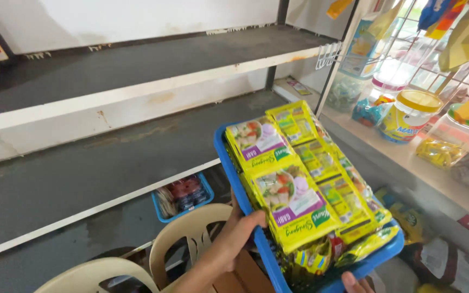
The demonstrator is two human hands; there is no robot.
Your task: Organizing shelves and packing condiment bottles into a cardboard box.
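Note:
A blue plastic basket [233, 176] is held up in front of the shelves, tilted, full of yellow seasoning sachets [294, 195] in strips. My left hand [233, 239] grips the basket's left rim, thumb over the edge. Only the fingertips of my right hand [356, 282] show at the bottom, under the basket's lower right corner. The sachets have pictures of vegetables and purple and green labels.
Two grey metal shelves [109, 157] run across the left. Below sit a second blue basket [183, 196] of packets and beige plastic chairs [185, 233]. A white counter [408, 157] at right carries plastic jars [411, 114] and bags. A wire rack [403, 49] hangs above it.

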